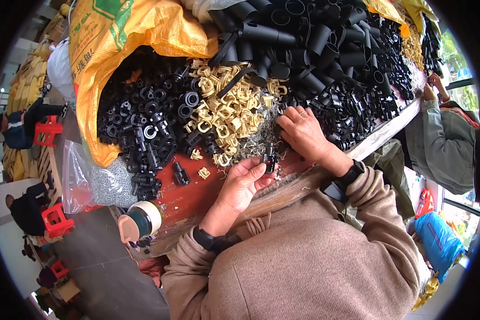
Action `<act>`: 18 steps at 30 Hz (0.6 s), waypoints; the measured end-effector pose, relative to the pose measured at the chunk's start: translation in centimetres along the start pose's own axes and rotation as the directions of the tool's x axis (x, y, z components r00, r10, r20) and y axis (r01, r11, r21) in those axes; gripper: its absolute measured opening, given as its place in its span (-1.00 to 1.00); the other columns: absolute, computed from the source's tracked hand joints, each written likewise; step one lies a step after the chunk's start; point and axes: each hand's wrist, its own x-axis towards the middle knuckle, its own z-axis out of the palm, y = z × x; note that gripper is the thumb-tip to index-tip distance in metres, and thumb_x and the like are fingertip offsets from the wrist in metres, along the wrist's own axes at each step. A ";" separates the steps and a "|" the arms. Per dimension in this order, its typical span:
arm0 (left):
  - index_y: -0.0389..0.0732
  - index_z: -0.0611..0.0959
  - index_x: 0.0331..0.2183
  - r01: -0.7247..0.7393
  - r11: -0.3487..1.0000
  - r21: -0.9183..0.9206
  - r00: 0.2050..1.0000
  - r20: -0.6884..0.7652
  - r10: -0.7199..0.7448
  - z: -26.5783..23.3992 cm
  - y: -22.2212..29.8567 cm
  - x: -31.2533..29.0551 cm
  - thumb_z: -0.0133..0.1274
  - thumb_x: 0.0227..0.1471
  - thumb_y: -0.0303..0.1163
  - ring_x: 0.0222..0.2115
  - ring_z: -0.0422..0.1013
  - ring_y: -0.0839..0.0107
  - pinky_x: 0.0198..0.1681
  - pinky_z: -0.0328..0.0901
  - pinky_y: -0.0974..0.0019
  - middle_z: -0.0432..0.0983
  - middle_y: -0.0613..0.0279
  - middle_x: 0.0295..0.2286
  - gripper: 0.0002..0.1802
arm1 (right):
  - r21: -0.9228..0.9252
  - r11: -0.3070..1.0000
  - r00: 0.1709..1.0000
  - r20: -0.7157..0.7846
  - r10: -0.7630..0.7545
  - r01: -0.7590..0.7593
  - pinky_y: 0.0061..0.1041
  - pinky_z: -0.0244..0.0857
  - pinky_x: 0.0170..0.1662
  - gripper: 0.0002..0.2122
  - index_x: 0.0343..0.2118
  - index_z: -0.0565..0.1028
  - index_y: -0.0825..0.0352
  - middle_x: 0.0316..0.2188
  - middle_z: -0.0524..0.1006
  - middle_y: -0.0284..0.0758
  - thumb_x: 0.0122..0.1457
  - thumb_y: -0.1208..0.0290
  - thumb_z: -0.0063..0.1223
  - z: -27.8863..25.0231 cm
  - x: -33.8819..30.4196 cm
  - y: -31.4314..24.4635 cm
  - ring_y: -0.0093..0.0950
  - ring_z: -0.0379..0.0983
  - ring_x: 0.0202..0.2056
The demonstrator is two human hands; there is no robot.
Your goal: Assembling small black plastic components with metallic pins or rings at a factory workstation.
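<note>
My left hand pinches a small black plastic fitting between thumb and fingers, held upright above the table's near edge. My right hand, a ring on one finger, reaches into a heap of small silvery wire pieces. Its fingers are bent together at the heap, and what they hold, if anything, is hidden. Left of the wire pieces lies a pile of cream plastic clips. Beyond that, black ring-shaped and tubular parts spill out. One loose black fitting lies on the red tabletop.
A yellow woven sack opens at the left. Large black tubes are heaped at the back, small black pieces at right. A lidded cup and a bag of grey bits stand near left. Another person's sleeve is at far right.
</note>
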 end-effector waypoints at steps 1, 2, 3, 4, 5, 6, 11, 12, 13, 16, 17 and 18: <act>-0.27 0.45 -0.28 0.000 1.000 0.003 1.000 -0.003 0.000 0.0 0.1 0.0 -0.07 -0.05 -0.41 -0.39 0.40 0.43 -0.36 0.32 0.49 0.43 0.09 -0.34 -0.78 | 0.002 1.000 1.000 0.001 -0.001 0.001 -0.49 0.19 -0.53 -0.80 -0.42 0.39 0.33 -0.60 0.36 -0.28 -0.16 0.45 0.07 0.2 0.0 0.1 -0.32 0.32 -0.56; -0.27 0.45 -0.28 0.000 1.000 0.002 1.000 -0.005 0.000 0.0 0.3 0.0 -0.07 -0.05 -0.41 -0.39 0.40 0.43 -0.36 0.32 0.49 0.43 0.09 -0.34 -0.78 | 0.045 0.999 1.000 -0.008 0.001 0.000 -0.50 0.17 -0.54 -0.83 -0.43 0.39 0.32 -0.59 0.36 -0.28 -0.14 0.45 0.06 0.4 -0.1 0.2 -0.33 0.30 -0.57; -0.27 0.45 -0.29 -0.006 1.000 0.000 1.000 -0.005 0.006 0.1 0.4 0.1 -0.06 -0.05 -0.41 -0.40 0.40 0.43 -0.36 0.32 0.48 0.43 0.10 -0.34 -0.78 | 0.087 0.996 1.000 -0.018 0.002 -0.001 -0.52 0.15 -0.56 -0.85 -0.45 0.39 0.31 -0.58 0.36 -0.28 -0.13 0.46 0.05 0.5 -0.2 0.4 -0.35 0.29 -0.59; -0.27 0.45 -0.29 -0.012 1.000 -0.001 1.000 -0.004 0.012 0.2 0.5 0.1 -0.06 -0.05 -0.41 -0.40 0.40 0.43 -0.36 0.32 0.48 0.43 0.10 -0.34 -0.78 | 0.128 0.992 1.000 -0.028 0.005 -0.001 -0.53 0.13 -0.57 -0.87 -0.46 0.39 0.31 -0.58 0.36 -0.28 -0.12 0.46 0.04 0.5 -0.3 0.6 -0.37 0.27 -0.60; -0.27 0.45 -0.29 -0.020 1.000 -0.003 1.000 -0.004 0.020 0.2 0.6 0.0 -0.06 -0.05 -0.40 -0.40 0.40 0.43 -0.36 0.32 0.48 0.43 0.10 -0.34 -0.78 | 0.129 0.992 1.000 -0.028 0.002 0.002 -0.53 0.13 -0.57 -0.87 -0.46 0.39 0.31 -0.58 0.36 -0.28 -0.12 0.46 0.04 0.4 -0.4 0.7 -0.37 0.27 -0.60; -0.27 0.45 -0.29 -0.023 1.000 -0.002 1.000 -0.004 0.023 0.2 0.6 0.0 -0.06 -0.05 -0.40 -0.40 0.40 0.43 -0.36 0.32 0.48 0.43 0.10 -0.34 -0.78 | 0.304 0.950 0.997 -0.017 0.073 -0.065 -0.54 0.12 -0.57 -0.88 -0.47 0.39 0.31 -0.57 0.36 -0.29 -0.11 0.47 0.03 0.4 -0.6 0.8 -0.39 0.27 -0.60; -0.25 0.45 -0.29 -0.043 0.999 0.004 0.999 0.006 0.043 0.4 0.5 0.0 -0.06 -0.05 -0.39 -0.40 0.40 0.43 -0.36 0.31 0.47 0.43 0.10 -0.34 -0.78 | 0.788 0.434 0.888 0.303 0.347 -0.438 -0.54 0.16 -0.52 -0.91 -0.51 0.39 0.33 -0.56 0.36 -0.29 -0.09 0.47 0.01 -0.7 -1.5 1.0 -0.37 0.31 -0.53; -0.24 0.45 -0.29 -0.045 0.999 -0.012 0.999 0.004 0.046 0.4 0.5 -0.1 -0.05 -0.05 -0.39 -0.41 0.40 0.43 -0.36 0.31 0.47 0.43 0.10 -0.34 -0.78 | 0.808 0.230 0.817 0.443 0.369 -0.542 -0.52 0.18 -0.50 -0.91 -0.52 0.39 0.34 -0.56 0.35 -0.28 -0.09 0.46 0.00 -0.9 -1.5 1.0 -0.34 0.34 -0.50; -0.23 0.45 -0.29 -0.049 0.998 -0.029 0.999 0.001 0.049 0.5 0.6 -0.1 -0.05 -0.05 -0.39 -0.41 0.40 0.43 -0.36 0.31 0.46 0.43 0.09 -0.34 -0.78 | 0.811 0.234 0.821 0.436 0.369 -0.536 -0.52 0.18 -0.50 -0.91 -0.52 0.39 0.34 -0.56 0.35 -0.28 -0.09 0.46 0.00 -1.1 -1.5 0.8 -0.34 0.34 -0.50; -0.23 0.46 -0.30 -0.065 0.997 -0.044 0.998 0.015 0.066 0.9 0.6 0.3 -0.03 -0.06 -0.39 -0.43 0.40 0.48 -0.38 0.31 0.50 0.45 0.14 -0.36 -0.79 | 0.717 0.582 0.915 0.210 0.344 -0.383 -0.51 0.19 -0.48 -0.90 -0.51 0.39 0.35 -0.55 0.36 -0.28 -0.09 0.46 0.01 -1.8 -1.5 0.3 -0.32 0.35 -0.51; -0.23 0.47 -0.31 -0.070 0.996 -0.055 0.997 0.020 0.071 1.0 0.6 0.4 -0.02 -0.07 -0.39 -0.45 0.40 0.50 -0.39 0.31 0.52 0.45 0.16 -0.37 -0.79 | 0.718 0.582 0.915 0.208 0.345 -0.382 -0.51 0.19 -0.48 -0.90 -0.51 0.39 0.35 -0.55 0.36 -0.28 -0.09 0.46 0.01 -1.6 -1.4 0.2 -0.32 0.35 -0.51; -0.23 0.47 -0.31 -0.069 0.996 -0.052 0.997 0.021 0.070 1.0 0.5 0.4 -0.02 -0.07 -0.39 -0.45 0.40 0.50 -0.39 0.31 0.52 0.45 0.16 -0.37 -0.79 | 0.585 0.757 0.954 0.118 0.274 -0.290 -0.51 0.19 -0.49 -0.90 -0.50 0.39 0.35 -0.54 0.36 -0.28 -0.10 0.48 0.01 -1.1 -1.2 0.0 -0.33 0.33 -0.53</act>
